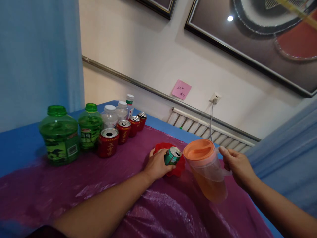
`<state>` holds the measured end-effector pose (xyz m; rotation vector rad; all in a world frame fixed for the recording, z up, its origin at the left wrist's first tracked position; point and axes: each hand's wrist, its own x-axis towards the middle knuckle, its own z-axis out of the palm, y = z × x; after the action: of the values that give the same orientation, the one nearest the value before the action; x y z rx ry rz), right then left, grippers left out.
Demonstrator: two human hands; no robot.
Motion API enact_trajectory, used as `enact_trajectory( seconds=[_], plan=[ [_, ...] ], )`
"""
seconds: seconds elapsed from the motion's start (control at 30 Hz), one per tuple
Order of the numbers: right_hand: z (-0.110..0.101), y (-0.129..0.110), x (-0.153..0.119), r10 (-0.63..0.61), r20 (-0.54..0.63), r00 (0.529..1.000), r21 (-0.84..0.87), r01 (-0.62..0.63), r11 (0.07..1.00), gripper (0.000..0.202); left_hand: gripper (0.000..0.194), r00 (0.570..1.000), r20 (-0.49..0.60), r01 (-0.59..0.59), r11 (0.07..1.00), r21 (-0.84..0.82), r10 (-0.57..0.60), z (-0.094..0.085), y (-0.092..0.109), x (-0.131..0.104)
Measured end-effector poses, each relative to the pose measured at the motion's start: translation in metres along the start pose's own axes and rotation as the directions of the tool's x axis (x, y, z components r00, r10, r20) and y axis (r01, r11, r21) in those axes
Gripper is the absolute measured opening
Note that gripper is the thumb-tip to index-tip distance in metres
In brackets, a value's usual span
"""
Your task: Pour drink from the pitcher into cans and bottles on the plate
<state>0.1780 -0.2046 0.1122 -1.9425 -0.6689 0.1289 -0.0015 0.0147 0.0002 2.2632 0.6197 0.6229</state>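
My left hand (156, 164) is wrapped round a green drink can (172, 156) with an opened top. The can stands in or over a red scalloped dish (180, 168), partly covered by my hand; I cannot tell whether it touches the dish. In my right hand (236, 165) is the handle of a clear plastic pitcher (206, 172) with an orange lid and amber liquid inside. The pitcher tilts to the left, its lid rim close to the can's top. No stream of liquid is visible between them.
Red cans (108, 142) stand in a row at the left, beside large green bottles (58, 135) and white-capped bottles (109, 116). Purple plastic sheeting (104, 185) covers the blue table. Behind are a radiator (190, 124) and a plugged socket (215, 98).
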Motion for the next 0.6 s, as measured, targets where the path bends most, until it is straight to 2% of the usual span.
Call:
enact_trajectory(
  seconds=[0.6],
  plan=[
    [-0.001,-0.0012,-0.0032,-0.025,-0.002,1.0,-0.051,0.024,0.998,0.061,0.057,1.0,-0.003,-0.025,1.0,0.002,0.025,0.0013,-0.0022,-0.0001]
  ],
)
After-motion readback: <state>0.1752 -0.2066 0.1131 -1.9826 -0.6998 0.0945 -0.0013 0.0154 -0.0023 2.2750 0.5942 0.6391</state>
